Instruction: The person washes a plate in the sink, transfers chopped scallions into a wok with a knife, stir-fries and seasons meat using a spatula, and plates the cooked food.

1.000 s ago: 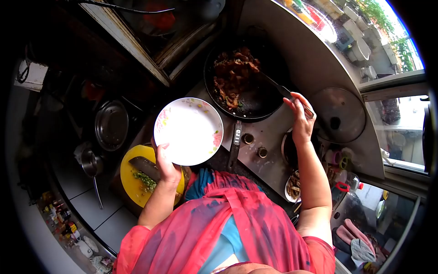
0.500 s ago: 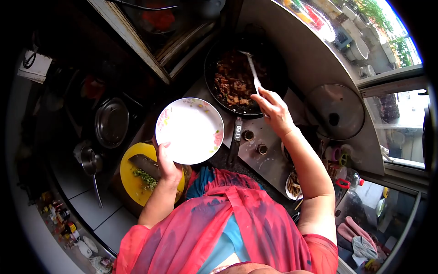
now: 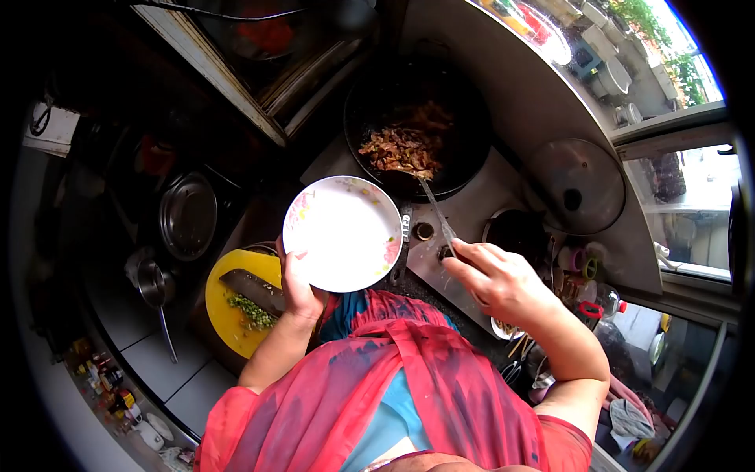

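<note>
My left hand grips a white plate with pink flowers round its rim, tilted a little beside the wok. Nothing lies on the plate. In my right hand is the handle of a spatula, its head down at the near side of the dark wok. Chopped, browned food is gathered there in a heap, partly covering the spatula head. Left of the plate, a yellow cutting board bears a knife and chopped greens.
A glass lid leans against the wall at right. Burner knobs sit on the steel stovetop. A bowl with chopsticks is beneath my right forearm. At left are a round metal pan and a small saucepan.
My right hand has come down and toward me, drawing the spatula to the wok's near side. The food is more heaped. The plate has shifted slightly right.
</note>
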{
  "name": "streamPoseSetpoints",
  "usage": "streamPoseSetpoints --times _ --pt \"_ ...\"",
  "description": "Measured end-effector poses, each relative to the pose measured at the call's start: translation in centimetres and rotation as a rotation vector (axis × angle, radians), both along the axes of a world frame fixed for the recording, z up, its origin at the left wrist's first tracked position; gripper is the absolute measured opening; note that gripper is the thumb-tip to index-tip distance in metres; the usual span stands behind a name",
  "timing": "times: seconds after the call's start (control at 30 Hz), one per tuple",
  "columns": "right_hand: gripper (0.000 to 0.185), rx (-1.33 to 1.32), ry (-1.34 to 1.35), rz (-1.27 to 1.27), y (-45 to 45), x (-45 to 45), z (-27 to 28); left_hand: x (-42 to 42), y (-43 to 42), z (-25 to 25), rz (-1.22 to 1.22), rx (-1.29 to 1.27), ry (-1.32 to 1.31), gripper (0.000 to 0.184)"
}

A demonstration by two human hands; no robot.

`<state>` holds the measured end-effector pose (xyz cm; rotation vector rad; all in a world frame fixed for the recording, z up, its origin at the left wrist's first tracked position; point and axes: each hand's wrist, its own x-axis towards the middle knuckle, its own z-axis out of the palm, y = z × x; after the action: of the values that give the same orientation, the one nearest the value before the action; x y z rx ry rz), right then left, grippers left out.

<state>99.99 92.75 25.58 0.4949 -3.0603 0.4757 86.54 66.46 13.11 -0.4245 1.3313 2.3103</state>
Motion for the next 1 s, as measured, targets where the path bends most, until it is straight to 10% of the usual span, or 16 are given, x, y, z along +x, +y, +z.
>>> streamPoseSetpoints --times 0.57,0.8,1.0 --pt "0.059 -0.151 0.094 -0.138 2.1 -3.9 -6.3 0.4 0.8 -0.5 -0.099 -0.108 0.067 0.048" --pt "0.05 -0.171 -0.067 -0.069 2.8 -0.6 1.5 0.4 0.5 -0.6 -0.051 -0.092 0.042 0.047" --pt "0.055 -0.057 0.185 -0.091 1.8 2.2 -13.4 0.3 0.2 -0.6 -0.055 -0.069 0.041 0.048"
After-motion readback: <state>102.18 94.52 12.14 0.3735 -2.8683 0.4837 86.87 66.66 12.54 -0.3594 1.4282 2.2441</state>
